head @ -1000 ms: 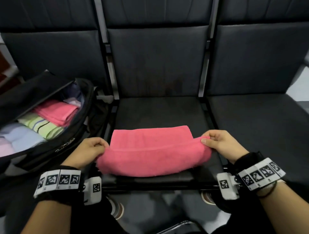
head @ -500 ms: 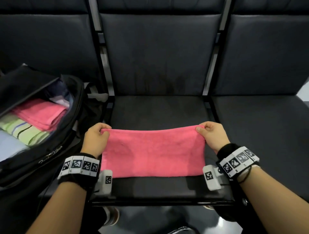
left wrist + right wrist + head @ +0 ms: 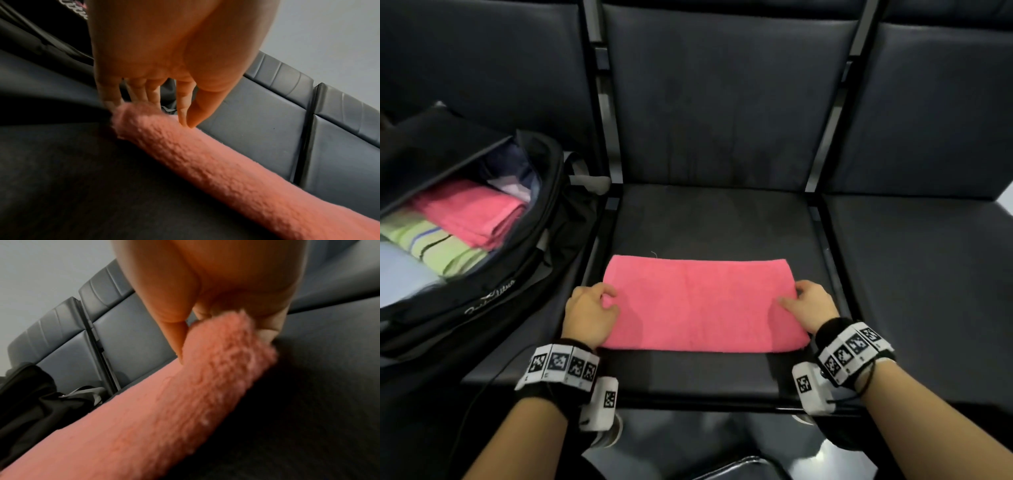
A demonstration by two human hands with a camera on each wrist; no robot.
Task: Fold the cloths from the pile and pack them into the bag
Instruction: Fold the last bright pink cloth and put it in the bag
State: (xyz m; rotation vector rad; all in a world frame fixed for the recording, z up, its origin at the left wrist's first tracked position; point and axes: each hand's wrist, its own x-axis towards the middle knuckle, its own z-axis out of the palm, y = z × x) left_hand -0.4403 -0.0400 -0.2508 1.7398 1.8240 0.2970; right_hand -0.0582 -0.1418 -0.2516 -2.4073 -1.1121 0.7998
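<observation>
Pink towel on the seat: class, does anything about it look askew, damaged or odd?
Nothing serious. The pink towel lies flat and folded on the seat, edges fairly even. One small loose thread sticks up from its far edge.

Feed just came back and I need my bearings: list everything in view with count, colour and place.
Towel: one, pink, folded flat on the middle seat.
Bag: one, black, open, on the left seat.
Cloths in bag: pink, green striped, pale blue at the near end, more behind, count unclear.
Seats: three, dark, in a row with backrests.
Wristbands: two, black with white markers.
Left hand: at the towel's left edge, fingertips touching it.
Right hand: at the towel's right edge, fingers curled round it.
</observation>
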